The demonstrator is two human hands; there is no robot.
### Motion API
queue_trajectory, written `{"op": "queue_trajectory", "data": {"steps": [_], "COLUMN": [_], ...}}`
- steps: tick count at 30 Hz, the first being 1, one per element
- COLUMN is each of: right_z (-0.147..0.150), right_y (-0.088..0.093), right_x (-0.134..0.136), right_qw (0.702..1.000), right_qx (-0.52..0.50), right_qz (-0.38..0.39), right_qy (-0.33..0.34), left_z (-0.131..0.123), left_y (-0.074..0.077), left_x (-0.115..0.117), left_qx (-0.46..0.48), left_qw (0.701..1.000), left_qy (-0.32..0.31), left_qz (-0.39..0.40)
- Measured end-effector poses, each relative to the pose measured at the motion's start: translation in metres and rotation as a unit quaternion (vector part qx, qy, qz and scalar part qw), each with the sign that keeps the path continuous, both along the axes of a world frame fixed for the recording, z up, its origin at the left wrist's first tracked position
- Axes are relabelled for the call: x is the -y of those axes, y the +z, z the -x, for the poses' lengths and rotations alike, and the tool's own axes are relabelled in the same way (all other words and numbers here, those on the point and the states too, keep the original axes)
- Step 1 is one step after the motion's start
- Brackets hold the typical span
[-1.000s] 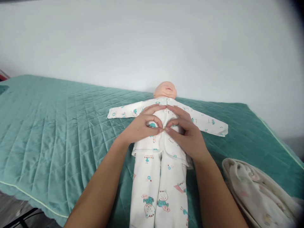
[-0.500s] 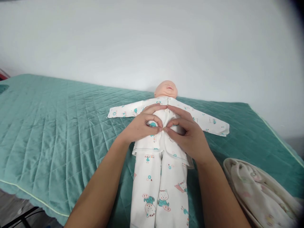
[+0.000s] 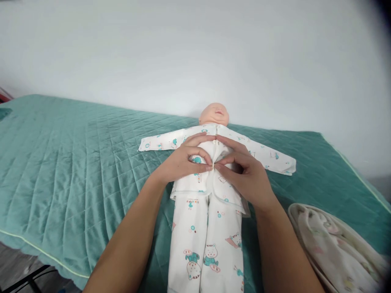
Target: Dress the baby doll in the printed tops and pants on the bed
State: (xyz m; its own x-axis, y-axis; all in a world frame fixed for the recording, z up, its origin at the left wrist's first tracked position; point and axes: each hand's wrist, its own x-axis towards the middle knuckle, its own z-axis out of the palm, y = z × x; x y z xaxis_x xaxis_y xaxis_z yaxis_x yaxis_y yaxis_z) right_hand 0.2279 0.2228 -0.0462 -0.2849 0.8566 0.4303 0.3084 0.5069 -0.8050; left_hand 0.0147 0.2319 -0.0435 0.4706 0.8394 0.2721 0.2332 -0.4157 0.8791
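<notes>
A baby doll (image 3: 214, 114) lies on its back, dressed in a white printed jacket (image 3: 192, 187) and matching trousers (image 3: 189, 236). Both its sleeves are stretched out sideways. Over the doll's belly, my left hand (image 3: 186, 160) pinches one front edge of the jacket between thumb and forefinger. My right hand (image 3: 246, 171) pinches the opposite edge, its fingertips almost meeting the left ones. A small pale fastening shows between the fingertips; its exact kind is hard to make out. The other fingers of both hands rest on the jacket's chest.
A green quilted cover (image 3: 91, 162) lies under the doll. At the lower right sits a light-coloured basket (image 3: 293, 209) with printed cloth (image 3: 330, 244) in it. Behind rises a pale wall (image 3: 183, 53). A black metal bar (image 3: 30, 278) shows at the lower left.
The pinching fingertips have shifted slightly to the right, and the pale fastening between them shows more clearly. Both hands keep their hold on the jacket front.
</notes>
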Motion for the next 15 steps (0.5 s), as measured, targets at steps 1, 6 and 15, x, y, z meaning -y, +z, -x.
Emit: {"op": "queue_trajectory", "data": {"steps": [1,6,15], "right_z": [-0.0001,0.0016,0.0018], "right_y": [0.0,-0.002,-0.0019], "right_x": [-0.0001,-0.0002,-0.0003], "right_qw": [1.0,1.0,0.999], "right_qx": [0.0,0.015,0.029], "right_qz": [0.001,-0.015,-0.011], "right_qy": [0.001,-0.005,0.017], "left_z": [-0.0007,-0.0043,-0.0053], "left_y": [-0.0008,-0.0038,-0.0029], "left_x": [-0.0002,0.0,0.0009], "left_qx": [0.002,-0.013,-0.027], "left_qw": [1.0,0.999,0.998], "left_qy": [0.003,0.024,0.035], "left_qz": [-0.001,-0.037,-0.051]}}
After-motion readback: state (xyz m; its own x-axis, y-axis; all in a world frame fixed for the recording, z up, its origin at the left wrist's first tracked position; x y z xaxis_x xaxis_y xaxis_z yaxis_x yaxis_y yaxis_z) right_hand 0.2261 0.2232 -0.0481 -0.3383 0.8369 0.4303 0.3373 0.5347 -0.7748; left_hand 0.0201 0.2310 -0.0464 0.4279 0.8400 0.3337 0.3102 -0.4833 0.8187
